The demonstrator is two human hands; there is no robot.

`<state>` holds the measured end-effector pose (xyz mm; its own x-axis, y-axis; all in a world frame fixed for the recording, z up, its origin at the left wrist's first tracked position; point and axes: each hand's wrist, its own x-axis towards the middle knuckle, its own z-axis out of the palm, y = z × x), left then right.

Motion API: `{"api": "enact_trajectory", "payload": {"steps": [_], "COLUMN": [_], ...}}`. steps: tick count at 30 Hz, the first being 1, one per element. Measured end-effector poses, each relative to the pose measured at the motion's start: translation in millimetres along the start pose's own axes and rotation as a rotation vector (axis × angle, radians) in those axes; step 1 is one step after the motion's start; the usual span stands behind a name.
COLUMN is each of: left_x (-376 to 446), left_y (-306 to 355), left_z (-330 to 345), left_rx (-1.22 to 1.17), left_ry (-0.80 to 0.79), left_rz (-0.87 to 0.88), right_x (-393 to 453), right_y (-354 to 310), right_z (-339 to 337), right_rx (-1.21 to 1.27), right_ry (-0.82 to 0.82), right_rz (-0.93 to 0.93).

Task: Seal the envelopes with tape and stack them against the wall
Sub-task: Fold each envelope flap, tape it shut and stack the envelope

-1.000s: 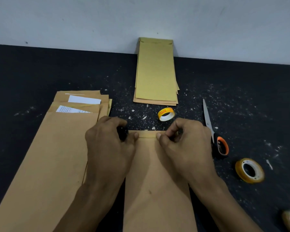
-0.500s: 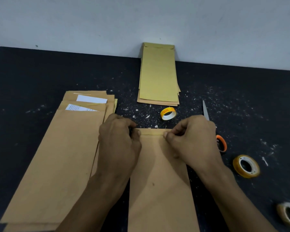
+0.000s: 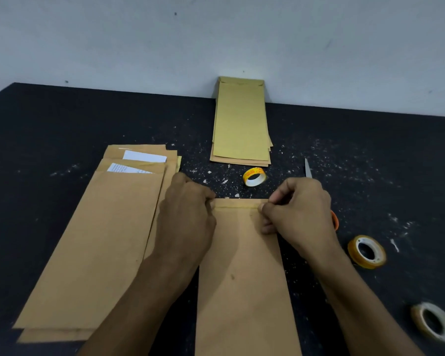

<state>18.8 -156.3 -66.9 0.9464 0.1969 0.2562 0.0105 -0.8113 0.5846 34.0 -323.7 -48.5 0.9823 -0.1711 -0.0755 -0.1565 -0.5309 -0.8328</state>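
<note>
A brown envelope (image 3: 242,265) lies lengthwise in front of me on the black table (image 3: 62,119), its top flap folded down with a strip along the fold. My left hand (image 3: 188,214), fingers curled, holds the flap's left corner with the thumb on it. My right hand (image 3: 301,209) pinches the flap's right corner between thumb and forefinger. A stack of envelopes (image 3: 240,124) lies with its far end against the wall (image 3: 216,34).
A pile of open envelopes (image 3: 106,227) with white papers showing lies to the left. One tape roll (image 3: 254,176) stands beyond the flap; two more tape rolls (image 3: 367,251) (image 3: 433,321) lie at the right. Scissors (image 3: 308,170) are partly hidden behind my right hand.
My two thumbs have slid apart along the flap, from near its middle out to its corners. The view has tilted up, showing more wall.
</note>
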Motion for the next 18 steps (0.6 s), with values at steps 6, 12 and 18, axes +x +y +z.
{"api": "enact_trajectory", "payload": {"steps": [6, 12, 18], "left_x": [13.8, 27.0, 47.7], "left_y": [7.4, 5.8, 16.5], "left_z": [-11.1, -41.2, -75.4], "left_rx": [0.061, -0.323, -0.715], "left_ry": [-0.224, -0.377, -0.233], "left_rz": [-0.04, -0.092, -0.095], "right_x": [1.4, -4.3, -10.2], "right_y": [2.2, -1.7, -13.6], "right_z": [2.7, -7.7, -34.7], "right_rx": [-0.077, -0.035, 0.431], "right_ry": [0.004, 0.091, -0.405], "right_rz": [-0.036, -0.143, -0.032]}}
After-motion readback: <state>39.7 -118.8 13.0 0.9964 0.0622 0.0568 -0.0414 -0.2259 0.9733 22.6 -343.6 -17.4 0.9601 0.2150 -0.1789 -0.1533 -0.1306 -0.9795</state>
